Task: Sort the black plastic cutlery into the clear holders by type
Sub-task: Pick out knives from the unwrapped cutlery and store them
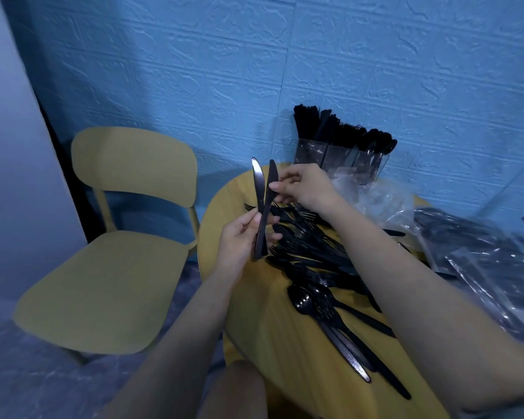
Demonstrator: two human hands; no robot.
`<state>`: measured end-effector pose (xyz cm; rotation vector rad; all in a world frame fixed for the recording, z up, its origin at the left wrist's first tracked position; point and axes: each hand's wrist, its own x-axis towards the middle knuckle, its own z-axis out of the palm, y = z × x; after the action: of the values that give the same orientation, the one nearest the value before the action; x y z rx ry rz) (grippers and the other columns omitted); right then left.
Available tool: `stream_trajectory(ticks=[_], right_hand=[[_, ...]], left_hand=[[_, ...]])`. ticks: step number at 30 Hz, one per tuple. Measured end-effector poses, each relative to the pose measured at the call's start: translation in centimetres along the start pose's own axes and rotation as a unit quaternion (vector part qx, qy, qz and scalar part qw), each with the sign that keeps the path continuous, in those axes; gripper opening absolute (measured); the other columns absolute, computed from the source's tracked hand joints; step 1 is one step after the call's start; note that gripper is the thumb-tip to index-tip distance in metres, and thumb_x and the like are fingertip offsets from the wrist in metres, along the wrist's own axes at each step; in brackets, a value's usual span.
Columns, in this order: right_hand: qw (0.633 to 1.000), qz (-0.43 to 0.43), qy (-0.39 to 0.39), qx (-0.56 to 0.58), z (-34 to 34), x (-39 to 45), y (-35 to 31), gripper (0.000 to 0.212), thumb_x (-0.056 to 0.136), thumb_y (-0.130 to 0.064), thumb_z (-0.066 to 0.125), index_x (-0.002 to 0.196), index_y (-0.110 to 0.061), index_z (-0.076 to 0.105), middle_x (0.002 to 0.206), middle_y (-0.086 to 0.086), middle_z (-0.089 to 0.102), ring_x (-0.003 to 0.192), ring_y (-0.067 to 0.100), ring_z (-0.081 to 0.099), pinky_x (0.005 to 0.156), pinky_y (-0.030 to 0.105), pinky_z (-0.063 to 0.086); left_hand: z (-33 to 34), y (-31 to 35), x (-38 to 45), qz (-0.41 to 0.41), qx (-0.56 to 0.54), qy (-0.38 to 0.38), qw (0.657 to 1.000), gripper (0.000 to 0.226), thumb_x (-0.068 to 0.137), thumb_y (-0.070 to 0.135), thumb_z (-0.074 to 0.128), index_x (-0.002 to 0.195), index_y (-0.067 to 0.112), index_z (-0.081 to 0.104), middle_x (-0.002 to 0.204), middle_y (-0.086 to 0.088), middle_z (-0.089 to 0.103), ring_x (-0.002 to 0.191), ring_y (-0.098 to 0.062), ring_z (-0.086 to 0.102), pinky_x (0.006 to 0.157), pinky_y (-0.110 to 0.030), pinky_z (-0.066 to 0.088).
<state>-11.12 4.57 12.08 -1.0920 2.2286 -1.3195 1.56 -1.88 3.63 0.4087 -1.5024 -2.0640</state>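
Observation:
My left hand point(239, 240) grips the handles of two black plastic knives point(259, 189), blades pointing up and crossing above the round yellow table point(273, 337). My right hand point(303, 186) pinches the blade of the right-hand knife near its middle. A pile of black forks, spoons and knives point(318, 261) lies spread over the table below my hands. Against the blue wall at the back stand the clear holders point(339, 157), each packed with upright black cutlery.
A yellow chair point(112, 237) stands left of the table. Crumpled clear plastic bags point(481, 255), some with cutlery inside, cover the table's right side. My knee point(239, 391) shows at the bottom edge. The blue textured wall is close behind the holders.

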Motion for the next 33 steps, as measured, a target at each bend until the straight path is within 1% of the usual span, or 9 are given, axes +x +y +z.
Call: stream_trajectory(ticks=[3, 5, 9, 12, 14, 16, 22, 27, 33], right_hand=[[0.998, -0.022, 0.029, -0.048, 0.5, 0.2, 0.0, 0.013, 0.084, -0.005, 0.069, 0.076, -0.014, 0.063, 0.049, -0.010, 0.058, 0.043, -0.004, 0.056, 0.052, 0.011, 0.047], [0.994, -0.035, 0.031, -0.098, 0.9, 0.3, 0.0, 0.009, 0.083, -0.010, 0.071, 0.078, -0.013, 0.064, 0.054, -0.009, 0.057, 0.041, -0.006, 0.052, 0.051, 0.007, 0.042], [0.976, -0.046, 0.013, -0.212, 0.1, 0.0, 0.5, 0.018, 0.080, -0.027, 0.075, 0.085, -0.012, 0.066, 0.073, -0.005, 0.060, 0.065, 0.004, 0.055, 0.057, 0.009, 0.038], [0.919, 0.044, -0.130, -0.370, -1.6, -1.0, 2.2, 0.029, 0.080, -0.038, 0.072, 0.092, -0.012, 0.065, 0.088, 0.001, 0.063, 0.085, 0.016, 0.057, 0.070, 0.025, 0.043], [0.879, 0.108, -0.229, -0.404, -2.4, -2.0, 3.5, 0.041, 0.074, -0.046, 0.075, 0.097, -0.014, 0.064, 0.095, 0.000, 0.063, 0.092, 0.018, 0.057, 0.078, 0.030, 0.047], [0.865, 0.124, -0.267, -0.406, -2.7, -2.8, 4.2, 0.049, 0.071, -0.049, 0.077, 0.105, -0.017, 0.060, 0.103, -0.002, 0.060, 0.099, 0.019, 0.055, 0.087, 0.033, 0.048], [0.909, 0.067, -0.233, -0.340, -2.8, -2.6, 4.7, 0.021, 0.078, -0.026, 0.077, 0.087, -0.018, 0.060, 0.081, -0.009, 0.060, 0.081, 0.010, 0.056, 0.062, 0.016, 0.039], [0.958, 0.061, -0.135, -0.246, -3.9, -2.0, 4.8, 0.017, 0.080, -0.022, 0.074, 0.077, -0.019, 0.058, 0.077, -0.006, 0.058, 0.071, 0.004, 0.052, 0.063, 0.015, 0.039], [0.976, 0.053, -0.057, -0.202, -5.2, -1.2, 4.7, 0.026, 0.089, -0.023, 0.065, 0.067, -0.015, 0.054, 0.069, 0.000, 0.049, 0.066, 0.012, 0.046, 0.063, 0.026, 0.037]], left_hand=[[0.1, 0.0, 0.1, -0.001, -0.004, -0.004, 1.000, 0.025, 0.102, 0.018, 0.037, 0.115, 0.013, 0.057, 0.088, 0.003, 0.072, 0.061, -0.011, 0.068, 0.059, -0.022, 0.055], [0.0, -0.2, 0.2, -0.001, 0.005, -0.003, 1.000, 0.029, 0.101, 0.016, 0.039, 0.124, 0.006, 0.053, 0.091, 0.000, 0.070, 0.059, -0.009, 0.066, 0.058, -0.022, 0.055], [-0.2, -0.6, 0.6, 0.009, 0.034, 0.009, 0.999, 0.029, 0.098, 0.003, 0.044, 0.125, 0.009, 0.053, 0.086, -0.001, 0.065, 0.054, -0.004, 0.058, 0.056, -0.020, 0.053], [-0.6, -0.8, 1.0, 0.012, 0.028, 0.056, 0.998, 0.026, 0.099, 0.004, 0.042, 0.120, 0.010, 0.056, 0.081, -0.001, 0.062, 0.053, -0.003, 0.056, 0.054, -0.021, 0.053], [-0.8, -0.9, 1.1, 0.015, 0.036, 0.067, 0.997, 0.025, 0.100, 0.005, 0.042, 0.118, 0.013, 0.057, 0.082, -0.001, 0.061, 0.054, -0.001, 0.056, 0.054, -0.020, 0.053], [-0.7, -1.0, 1.1, 0.015, 0.044, 0.065, 0.997, 0.025, 0.100, 0.006, 0.042, 0.118, 0.014, 0.057, 0.082, 0.000, 0.061, 0.055, -0.001, 0.056, 0.054, -0.020, 0.053], [-0.6, -0.6, 0.8, 0.008, 0.042, 0.062, 0.997, 0.025, 0.099, 0.006, 0.043, 0.117, 0.015, 0.057, 0.081, 0.001, 0.061, 0.055, 0.000, 0.056, 0.055, -0.019, 0.052], [-0.6, -0.6, 0.9, 0.013, 0.051, 0.064, 0.997, 0.025, 0.099, 0.006, 0.043, 0.119, 0.012, 0.057, 0.082, -0.001, 0.061, 0.055, -0.001, 0.056, 0.055, -0.019, 0.052], [-0.6, -0.7, 1.0, 0.013, 0.046, 0.063, 0.997, 0.025, 0.099, 0.006, 0.043, 0.118, 0.012, 0.057, 0.083, -0.002, 0.061, 0.055, -0.002, 0.056, 0.054, -0.020, 0.052]])
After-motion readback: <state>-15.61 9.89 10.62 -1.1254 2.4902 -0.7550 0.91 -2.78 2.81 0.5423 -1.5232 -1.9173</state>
